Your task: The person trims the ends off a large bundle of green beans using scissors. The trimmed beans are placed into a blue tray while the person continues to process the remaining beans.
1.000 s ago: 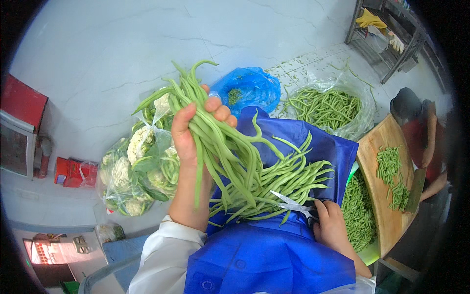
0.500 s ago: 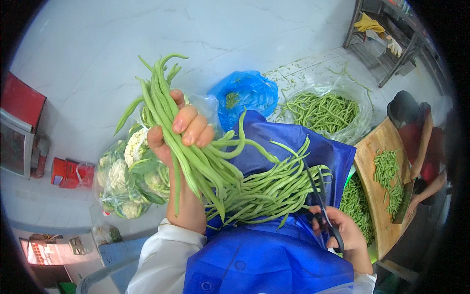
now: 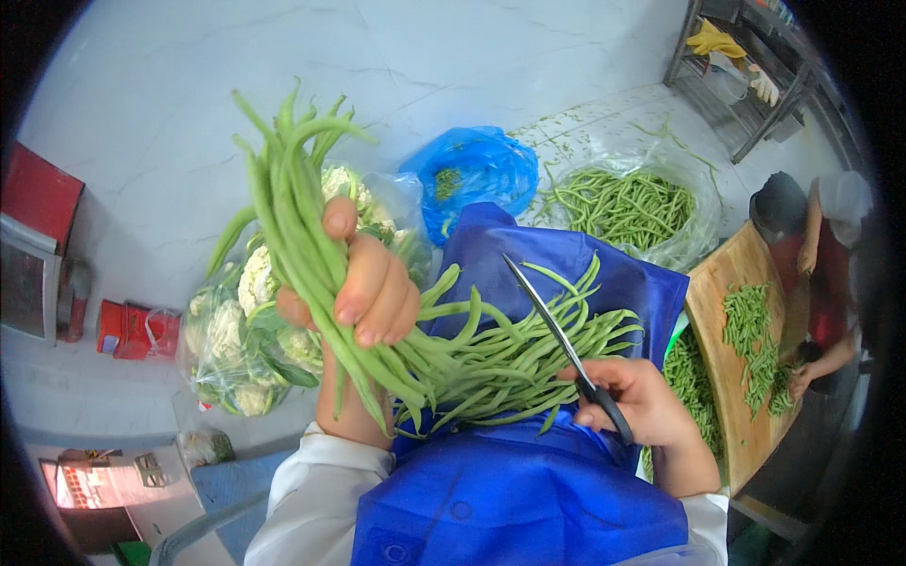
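A bundle of long green beans (image 3: 300,222) is gripped upright in my left hand (image 3: 373,288), raised above my lap. The tops of the beans fan out past my fingers, and their lower ends hang toward the pile. More loose green beans (image 3: 528,363) lie in a heap on my blue apron (image 3: 510,481). My right hand (image 3: 642,410) has its fingers around the black handles of a pair of scissors (image 3: 557,335). The blades look closed together and point up and to the left, over the right part of the bean heap.
Cauliflowers in clear plastic (image 3: 226,335) stand at left. Ahead are a blue plastic bag (image 3: 472,179) with scraps and a clear bag of beans (image 3: 623,212). At right, another person's hands (image 3: 810,377) work by a wooden board (image 3: 727,330) with cut beans; a metal rack (image 3: 746,75) stands beyond.
My right hand has raised the scissors, and their blades have come from spread to together, tilting left. My left hand with the beans has shifted slightly. The other person's hands have moved.
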